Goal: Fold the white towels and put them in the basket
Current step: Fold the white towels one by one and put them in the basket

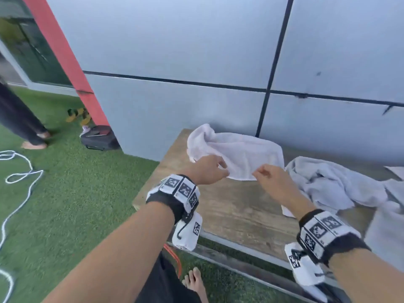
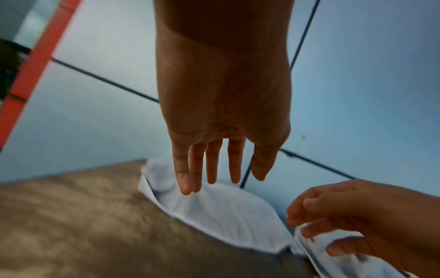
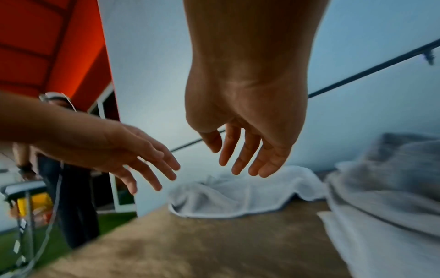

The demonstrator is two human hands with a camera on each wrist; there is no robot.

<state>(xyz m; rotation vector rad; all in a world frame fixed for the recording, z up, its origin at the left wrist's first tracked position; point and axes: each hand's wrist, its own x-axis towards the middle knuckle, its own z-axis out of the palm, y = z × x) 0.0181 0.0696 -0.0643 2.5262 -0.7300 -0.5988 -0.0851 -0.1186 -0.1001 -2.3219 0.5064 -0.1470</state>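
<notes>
A crumpled white terry towel (image 1: 237, 155) lies at the far end of the worn wooden table (image 1: 236, 213), against the grey panelled wall. Left hand (image 1: 208, 170) and right hand (image 1: 273, 182) hover at its near edge, fingers loose and parted, gripping nothing. A heap of more pale towels (image 1: 341, 184) sits just to the right.

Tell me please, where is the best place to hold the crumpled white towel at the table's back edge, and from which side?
Probably pinch the white towel along its near hem, one hand toward each end, coming from the front: that edge lies exposed on the wooden table, while the far-left part is bunched.
</notes>
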